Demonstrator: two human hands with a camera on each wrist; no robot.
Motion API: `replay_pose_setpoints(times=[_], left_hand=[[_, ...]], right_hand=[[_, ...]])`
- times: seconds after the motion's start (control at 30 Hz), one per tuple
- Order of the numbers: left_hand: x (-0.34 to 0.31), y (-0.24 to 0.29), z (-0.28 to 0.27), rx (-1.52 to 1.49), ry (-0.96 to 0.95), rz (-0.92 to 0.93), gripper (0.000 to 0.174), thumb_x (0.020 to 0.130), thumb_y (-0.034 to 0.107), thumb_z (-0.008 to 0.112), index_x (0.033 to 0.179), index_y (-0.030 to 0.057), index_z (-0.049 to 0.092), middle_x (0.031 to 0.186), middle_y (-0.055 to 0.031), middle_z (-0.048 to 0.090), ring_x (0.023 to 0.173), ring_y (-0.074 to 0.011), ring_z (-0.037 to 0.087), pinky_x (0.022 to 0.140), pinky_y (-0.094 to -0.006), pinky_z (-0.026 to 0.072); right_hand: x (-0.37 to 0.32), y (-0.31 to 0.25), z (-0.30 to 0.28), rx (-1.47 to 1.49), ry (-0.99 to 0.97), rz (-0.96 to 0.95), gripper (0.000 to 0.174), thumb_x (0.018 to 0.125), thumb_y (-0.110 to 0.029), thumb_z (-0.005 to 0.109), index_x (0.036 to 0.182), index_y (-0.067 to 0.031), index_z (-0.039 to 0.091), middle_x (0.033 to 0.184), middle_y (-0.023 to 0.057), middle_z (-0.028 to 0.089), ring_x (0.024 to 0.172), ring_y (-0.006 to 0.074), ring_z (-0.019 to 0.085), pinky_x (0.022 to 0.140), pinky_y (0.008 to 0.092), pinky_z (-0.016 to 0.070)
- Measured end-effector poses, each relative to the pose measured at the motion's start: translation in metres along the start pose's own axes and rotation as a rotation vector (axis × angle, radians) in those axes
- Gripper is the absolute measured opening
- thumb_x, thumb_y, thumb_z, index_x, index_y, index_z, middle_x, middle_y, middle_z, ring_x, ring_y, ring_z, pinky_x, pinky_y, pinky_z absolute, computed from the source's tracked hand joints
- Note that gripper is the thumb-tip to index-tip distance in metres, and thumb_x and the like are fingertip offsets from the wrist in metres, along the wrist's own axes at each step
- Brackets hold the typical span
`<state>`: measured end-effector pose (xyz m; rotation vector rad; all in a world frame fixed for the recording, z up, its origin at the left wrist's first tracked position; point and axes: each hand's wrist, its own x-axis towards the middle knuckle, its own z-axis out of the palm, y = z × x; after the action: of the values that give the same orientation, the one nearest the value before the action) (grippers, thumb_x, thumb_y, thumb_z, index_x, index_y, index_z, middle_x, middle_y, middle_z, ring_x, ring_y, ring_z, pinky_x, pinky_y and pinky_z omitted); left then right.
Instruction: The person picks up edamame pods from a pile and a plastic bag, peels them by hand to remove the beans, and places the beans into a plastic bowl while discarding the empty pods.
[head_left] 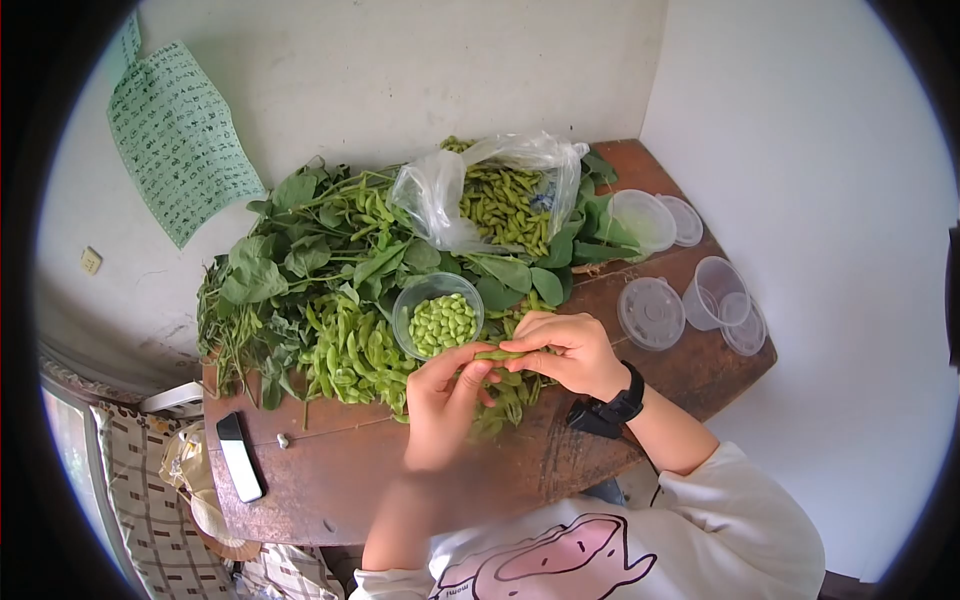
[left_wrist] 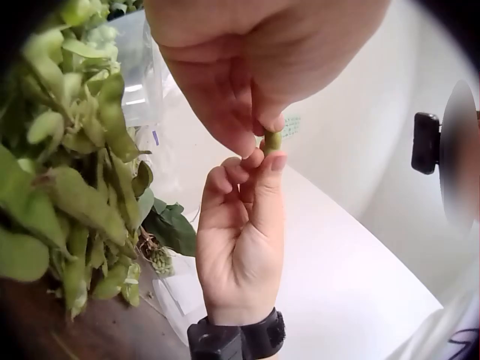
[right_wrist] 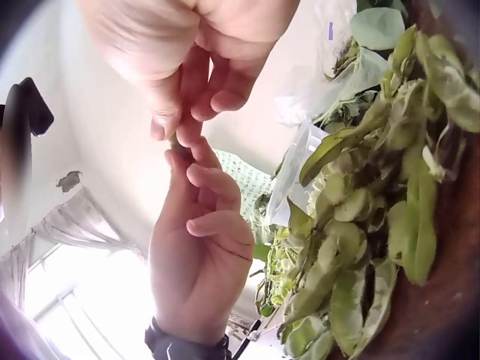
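Between my two hands is a green soybean pod (head_left: 498, 354). My left hand (head_left: 445, 395) pinches one end of it between thumb and fingertips. At the other end, the thumb and fingers of my right hand (head_left: 570, 350) grip it too. Fingers cover most of the pod in both wrist views, where only a short green piece (left_wrist: 273, 142) shows. Just beyond the hands stands a clear plastic tub (head_left: 408, 292) with shelled green beans (head_left: 443, 324) in it. A heap of pods (head_left: 355, 352) lies left of the tub, and more pods lie under the hands.
Leafy bean stalks (head_left: 290, 255) spread along the back of the wooden table (head_left: 400, 500). On them sits an open plastic bag (head_left: 430, 200) of pods. Clear lids (head_left: 652, 314) and an upright tub (head_left: 705, 295) stand at right. A phone (head_left: 240, 457) lies at the left edge.
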<state>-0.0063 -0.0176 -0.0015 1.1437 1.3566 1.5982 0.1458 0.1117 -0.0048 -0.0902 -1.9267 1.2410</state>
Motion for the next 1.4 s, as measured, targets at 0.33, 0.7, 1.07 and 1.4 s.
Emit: replay_pose_setpoints(times=[0.33,0.7,1.07,1.4], left_hand=[[-0.001,0.007,-0.011,-0.018,-0.128,-0.162,0.022,0.096,0.008,0.057,0.108,-0.0094,0.064,0.086,-0.0121,0.067,0.075,-0.0142,0.065,0.052,-0.0233,0.0538],[-0.001,0.012,-0.018,-0.028,-0.29,-0.268,0.02,0.096,0.006,0.056,0.107,-0.0079,0.066,0.086,-0.0097,0.066,0.074,-0.0118,0.063,0.048,-0.022,0.0535],[-0.001,0.019,-0.015,0.004,-0.329,-0.295,0.019,0.095,0.005,0.057,0.104,-0.0094,0.066,0.081,-0.0103,0.066,0.066,-0.0119,0.062,0.045,-0.0216,0.0524],[-0.001,0.005,-0.001,-0.152,-0.136,-0.255,0.022,0.096,0.01,0.058,0.109,-0.0069,0.064,0.085,-0.0106,0.067,0.072,-0.0122,0.062,0.045,-0.022,0.0509]], right_hand=[[0.0,-0.001,-0.012,0.178,-0.199,0.166,0.024,0.076,0.005,0.074,0.1,0.0005,0.072,0.083,0.0096,0.07,0.077,0.017,0.063,0.069,0.0283,0.0493],[-0.004,0.005,-0.016,0.319,-0.306,0.189,0.024,0.075,0.004,0.076,0.098,0.001,0.073,0.082,0.0098,0.069,0.077,0.0156,0.063,0.066,0.0272,0.0485],[-0.001,-0.001,-0.019,0.309,-0.329,0.169,0.022,0.074,0.005,0.077,0.095,0.002,0.074,0.076,0.0126,0.068,0.07,0.0212,0.06,0.059,0.0302,0.0477],[0.001,0.0,-0.015,0.048,-0.17,0.152,0.017,0.086,-0.002,0.067,0.102,-0.0003,0.068,0.086,0.0076,0.065,0.079,0.0153,0.058,0.073,0.0283,0.0457]])
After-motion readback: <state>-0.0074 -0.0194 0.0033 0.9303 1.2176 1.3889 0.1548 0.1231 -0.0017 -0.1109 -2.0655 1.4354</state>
